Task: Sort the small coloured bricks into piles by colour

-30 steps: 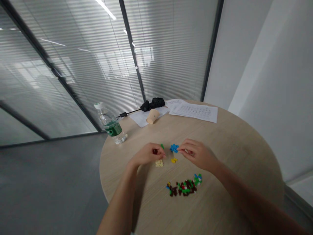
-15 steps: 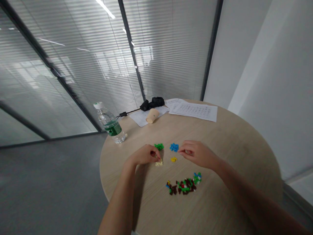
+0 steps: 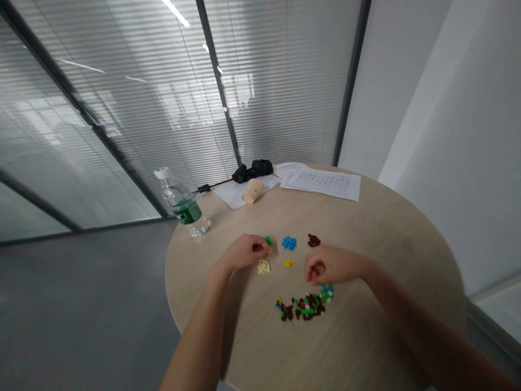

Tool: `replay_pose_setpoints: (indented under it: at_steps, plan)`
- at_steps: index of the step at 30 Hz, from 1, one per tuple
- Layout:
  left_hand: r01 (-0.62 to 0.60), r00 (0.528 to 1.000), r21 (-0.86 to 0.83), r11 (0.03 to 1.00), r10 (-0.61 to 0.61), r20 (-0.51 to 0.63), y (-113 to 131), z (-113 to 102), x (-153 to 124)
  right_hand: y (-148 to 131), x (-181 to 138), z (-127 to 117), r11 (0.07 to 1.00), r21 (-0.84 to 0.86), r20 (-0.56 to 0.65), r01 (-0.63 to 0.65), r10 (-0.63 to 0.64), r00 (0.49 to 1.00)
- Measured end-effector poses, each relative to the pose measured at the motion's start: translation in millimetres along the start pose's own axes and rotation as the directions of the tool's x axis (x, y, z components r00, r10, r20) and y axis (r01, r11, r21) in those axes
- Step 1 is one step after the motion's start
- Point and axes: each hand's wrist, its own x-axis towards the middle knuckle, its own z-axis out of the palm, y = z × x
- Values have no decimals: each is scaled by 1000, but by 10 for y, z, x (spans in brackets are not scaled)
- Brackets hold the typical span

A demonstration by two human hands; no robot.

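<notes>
Peeking out: green pieces (image 3: 267,239) (part-hidden).

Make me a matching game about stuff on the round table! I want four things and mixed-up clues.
1. Bottle
2. Yellow pile
3. Mixed-colour pieces
4. Dark brown pile

A. Nearest the picture's bottom edge
B. Wears a green label
C. Just beyond the right hand
D. Just below the blue pile in the picture

Pairs: 1-B, 2-D, 3-A, 4-C
</notes>
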Motion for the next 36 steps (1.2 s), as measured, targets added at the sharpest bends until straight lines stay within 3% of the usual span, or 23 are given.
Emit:
replay_pose_setpoints:
  at_steps: [7, 17, 36]
  plan:
    - [-104, 985, 62, 993, 112, -129, 126, 89, 52, -26, 57, 90, 997, 41, 86, 71, -74, 994]
    - [-109, 987, 94, 990, 120, -111, 129, 104, 58, -27, 34, 101, 994, 103, 170, -28, 10, 985]
    - [-125, 989, -20, 992, 123, -80, 116, 153, 83, -67, 48, 115, 999, 40, 164, 0, -7, 986]
